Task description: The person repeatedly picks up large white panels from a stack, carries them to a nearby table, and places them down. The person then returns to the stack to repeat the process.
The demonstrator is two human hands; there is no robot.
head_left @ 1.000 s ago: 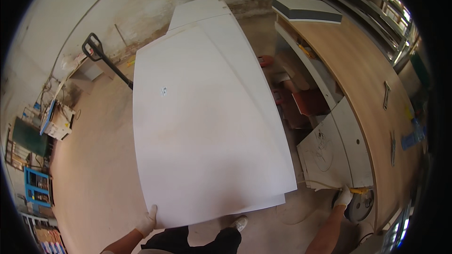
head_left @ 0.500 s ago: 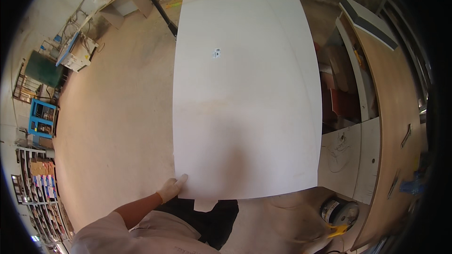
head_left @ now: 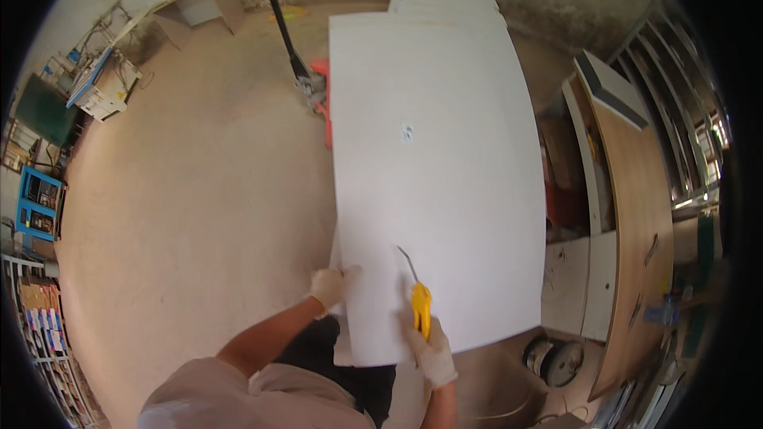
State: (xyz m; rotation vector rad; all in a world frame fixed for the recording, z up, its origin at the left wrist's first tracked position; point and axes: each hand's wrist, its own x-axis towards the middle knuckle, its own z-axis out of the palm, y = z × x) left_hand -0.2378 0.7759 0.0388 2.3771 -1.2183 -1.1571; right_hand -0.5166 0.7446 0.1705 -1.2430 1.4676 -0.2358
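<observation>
A large white board (head_left: 445, 191) lies in front of me, with another pale sheet showing beyond its far end. My gloved left hand (head_left: 330, 287) grips its left edge near the close corner, thumb on top and fingers mostly hidden. My gloved right hand (head_left: 435, 356) is closed around a yellow air blow gun (head_left: 422, 306) over the board's near part. The gun's thin bent metal nozzle points forward and a little left above the white surface. A small printed label (head_left: 407, 133) sits on the board.
A pallet jack (head_left: 314, 91) with a black handle stands at the board's far left. Right of the board are a wooden panel (head_left: 636, 191) with handles and a cable reel (head_left: 554, 360) on the floor. Shelves (head_left: 48, 326) and a blue-framed machine (head_left: 38, 202) line the left side.
My right hand has come from the lower right to above the board with the yellow blow gun. My left hand still holds the left edge, farther up from the corner. The view has shifted.
</observation>
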